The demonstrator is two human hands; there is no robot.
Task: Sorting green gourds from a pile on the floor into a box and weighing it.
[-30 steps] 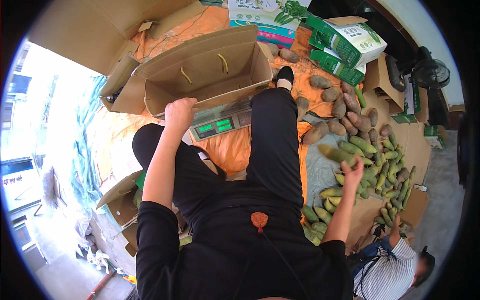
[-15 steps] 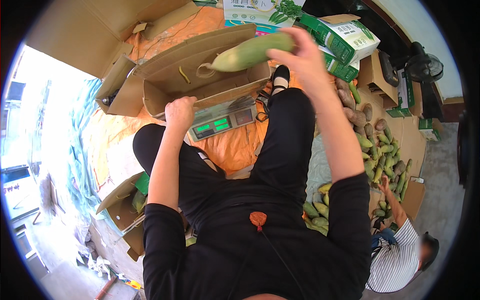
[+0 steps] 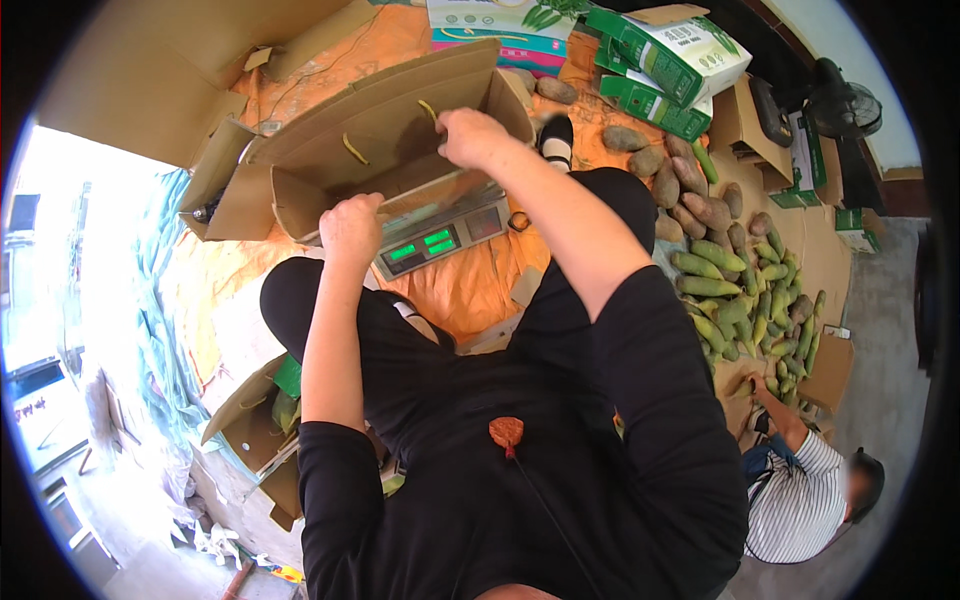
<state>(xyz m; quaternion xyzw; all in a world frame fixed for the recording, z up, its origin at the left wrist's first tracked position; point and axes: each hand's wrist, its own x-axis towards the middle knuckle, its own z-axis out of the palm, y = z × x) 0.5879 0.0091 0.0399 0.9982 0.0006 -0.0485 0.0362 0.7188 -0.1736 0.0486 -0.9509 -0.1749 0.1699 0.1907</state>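
Note:
A long open cardboard box (image 3: 390, 165) stands tilted on a digital scale (image 3: 440, 245) with lit green displays. My left hand (image 3: 350, 232) is closed over the box's near edge at the left end. Over the right part of the box is my right hand (image 3: 472, 138), fingers curled downward beside a yellow rope handle (image 3: 428, 110). Its fingertips and anything in them are hidden. A second yellow rope handle (image 3: 355, 149) shows on the far inner wall. No green radish is visible inside; the near wall hides part of the bottom.
Green radishes (image 3: 745, 300) and brownish tubers (image 3: 690, 185) lie heaped at right. A co-worker in a striped shirt (image 3: 800, 505) reaches into the heap. Green-and-white cartons (image 3: 670, 60) are stacked at the far right. Another cardboard box (image 3: 255, 425) holding produce stands by my left side.
My right hand has moved left and down from above the box's right end. The green radish it held is out of sight. My left hand stays on the edge; the view has shifted slightly.

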